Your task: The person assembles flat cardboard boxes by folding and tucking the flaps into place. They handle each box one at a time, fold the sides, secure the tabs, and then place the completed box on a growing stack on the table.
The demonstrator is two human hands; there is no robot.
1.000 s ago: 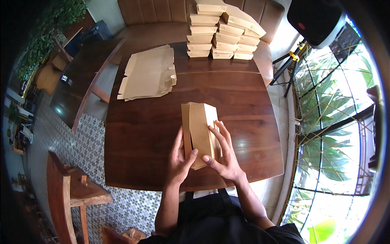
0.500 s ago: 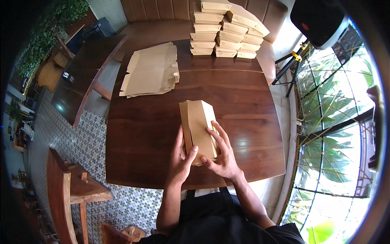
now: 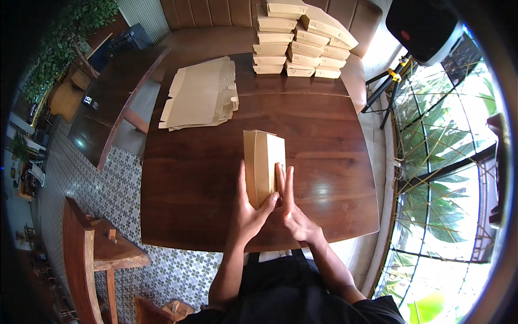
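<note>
A brown cardboard box (image 3: 262,156), long and folded into shape, is held between my two hands above the near half of the table. My left hand (image 3: 249,213) grips its left side, with fingers along the outer wall and thumb across the near end. On the right side, my right hand (image 3: 295,218) presses its straightened fingers against the pale wall; its thumb is mostly hidden near the box's near end. At the far left of the table lies a stack of flat cardboard blanks (image 3: 199,92). Several finished boxes (image 3: 305,46) stand piled at the far right.
The dark wooden table (image 3: 324,146) stands before me. Beyond it runs a brown padded bench (image 3: 210,43). A tripod stand (image 3: 388,81) is by the window at right. Another table (image 3: 116,102) and a wooden chair (image 3: 81,254) are on the left.
The box has been turned so its right wall shows more. My right hand has moved down its side and straightened its fingers, while my left thumb has shifted right to the near end.
</note>
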